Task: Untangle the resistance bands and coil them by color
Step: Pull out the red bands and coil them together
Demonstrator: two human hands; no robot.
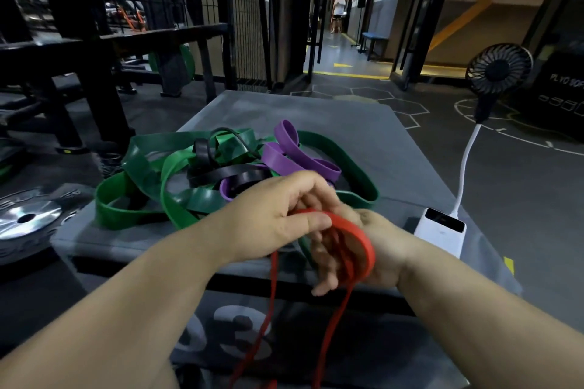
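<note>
Pinches the red band (363, 240) between thumb and curled fingers of the left hand (278, 215), above the near edge of the worktop (363, 136). Carries the wound red loops round the blurred, roughly straight fingers of the right hand (379, 246), with two red strands hanging down past the worktop's front. Leaves green bands (142, 199), purple bands (290, 148) and black bands (221, 172) tangled in one heap on the worktop just behind both hands, a white power bank (442, 230) near the right edge.

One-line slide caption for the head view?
Left hand pinches the red band looped round the right hand; green, purple and black bands lie tangled on the grey box.
</note>
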